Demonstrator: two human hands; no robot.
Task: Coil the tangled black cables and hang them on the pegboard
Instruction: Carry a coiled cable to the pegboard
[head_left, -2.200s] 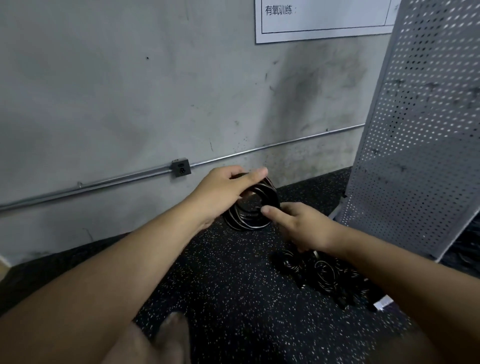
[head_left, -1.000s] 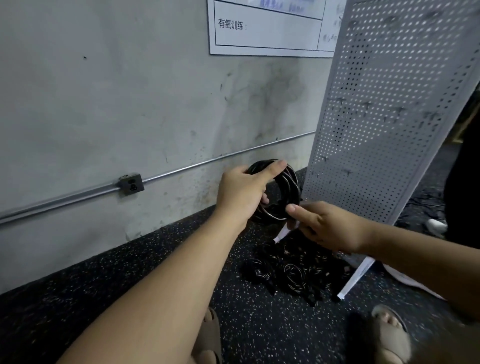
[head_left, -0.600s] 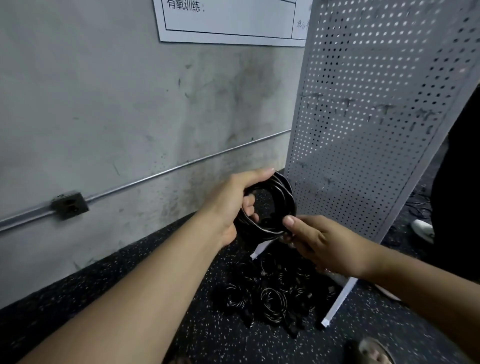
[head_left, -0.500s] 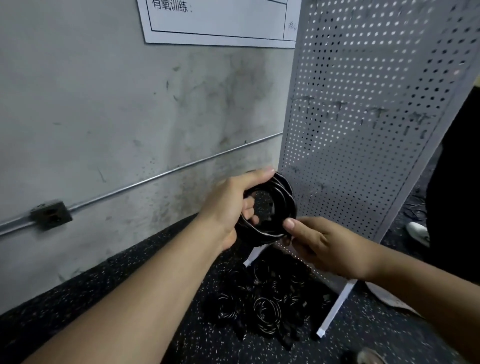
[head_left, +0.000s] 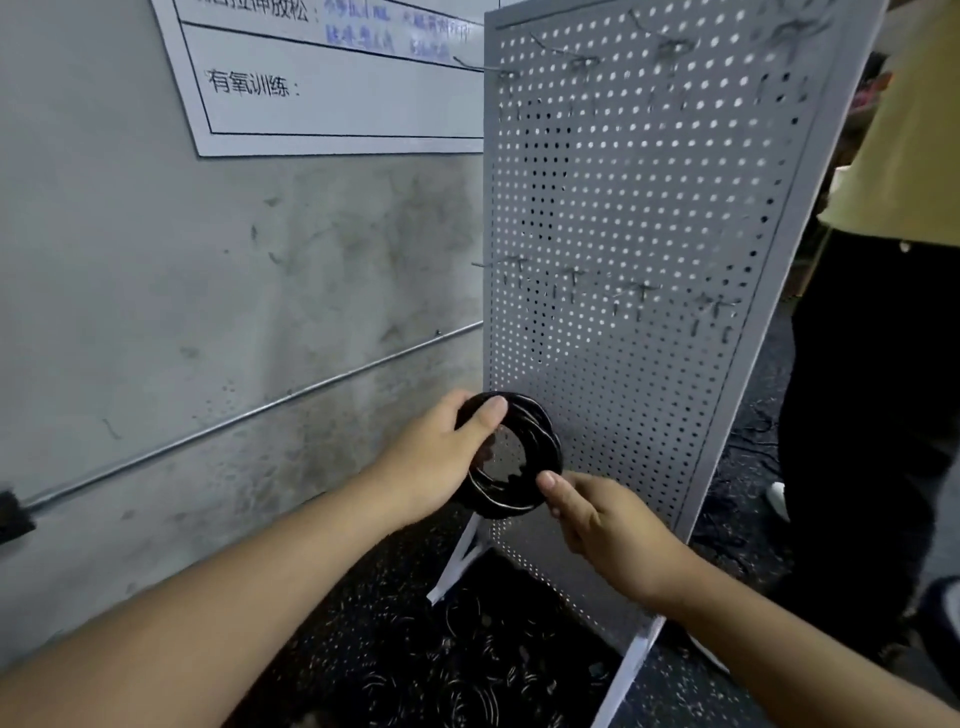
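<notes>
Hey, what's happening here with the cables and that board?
A person holds a coil of black cable in both hands, just in front of the pegboard. The left hand grips its upper left side; the right hand pinches its lower right edge. It is not on a hook yet; the middle hooks look bare. More cables lie piled on the floor below.

Wearer's L hand and R hand, both bare. Forearms behind them uncovered to frame edge, approx. elbow; thumbnails cut short, plain.
</notes>
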